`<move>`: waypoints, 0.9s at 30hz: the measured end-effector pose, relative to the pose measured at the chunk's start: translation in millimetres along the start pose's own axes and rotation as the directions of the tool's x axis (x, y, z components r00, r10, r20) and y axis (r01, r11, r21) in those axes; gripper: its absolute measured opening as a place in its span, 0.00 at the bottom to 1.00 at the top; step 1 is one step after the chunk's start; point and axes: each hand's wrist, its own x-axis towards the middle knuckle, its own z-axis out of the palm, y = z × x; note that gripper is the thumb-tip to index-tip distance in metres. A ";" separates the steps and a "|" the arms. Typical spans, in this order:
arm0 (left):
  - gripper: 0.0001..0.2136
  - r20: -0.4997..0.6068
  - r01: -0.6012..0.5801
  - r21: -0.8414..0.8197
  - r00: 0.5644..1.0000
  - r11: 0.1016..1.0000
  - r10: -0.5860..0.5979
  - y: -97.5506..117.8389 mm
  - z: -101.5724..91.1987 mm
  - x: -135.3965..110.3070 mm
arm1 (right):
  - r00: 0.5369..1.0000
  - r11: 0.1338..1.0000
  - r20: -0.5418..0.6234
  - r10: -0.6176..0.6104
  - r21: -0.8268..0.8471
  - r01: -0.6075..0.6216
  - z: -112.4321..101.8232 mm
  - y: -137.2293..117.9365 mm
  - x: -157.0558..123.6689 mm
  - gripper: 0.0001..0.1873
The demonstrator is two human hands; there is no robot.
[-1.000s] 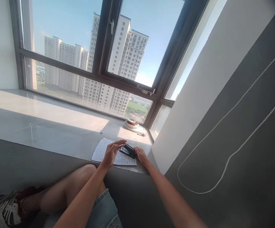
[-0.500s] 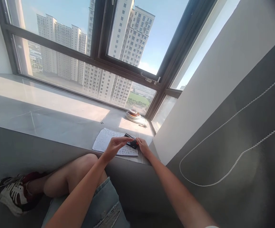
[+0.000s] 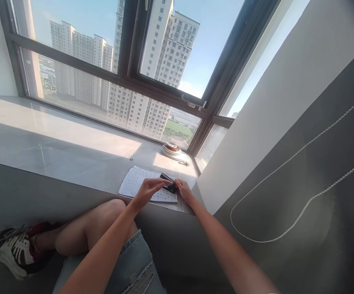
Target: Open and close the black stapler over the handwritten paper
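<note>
A small flat black case (image 3: pixel 165 177) with white lettering and a touch of red near its right end is tilted over a sheet of handwritten paper (image 3: pixel 131 179). My right hand (image 3: pixel 183 190) grips its right end, thumb and fingers closed at the red part. Over the case's near side reaches my left hand (image 3: pixel 149 190), its fingers stretched to the right and the thumb apart below them. Whether the left fingertips touch the case I cannot tell. The paper lies on the windowsill (image 3: pixel 82 163).
A round stack of plate-like discs (image 3: pixel 172 150) sits in the sill's corner, with small keys or a chain (image 3: pixel 183 163) beside it. A tiny dark object (image 3: pixel 131 159) lies on the sill. On the right a white bead cord (image 3: pixel 265 241) hangs in a loop.
The left fingers have shifted slightly over the black case, and the case is turned a little. The right hand keeps its grip.
</note>
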 end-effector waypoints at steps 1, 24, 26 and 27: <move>0.14 0.004 0.000 0.001 1.000 1.000 0.000 -0.1 -0.2 -0.1 | 1.000 1.000 0.003 0.004 0.004 -0.004 -0.2 -0.6 -0.4 0.28; 0.17 -0.096 0.045 0.061 0.995 0.997 -0.039 -9.2 -1.9 1.6 | 1.000 1.000 0.019 -0.020 -0.005 0.020 0.1 -7.9 -3.8 0.25; 0.16 -0.100 0.055 0.063 0.994 0.997 -0.049 -12.1 -2.8 2.3 | 0.998 0.998 0.043 -0.052 -0.028 0.053 0.6 -11.1 -5.8 0.21; 0.16 -0.095 0.059 0.063 0.994 0.996 -0.053 -13.2 -3.1 2.5 | 0.995 0.995 0.062 -0.076 -0.055 0.080 1.1 -12.6 -6.9 0.20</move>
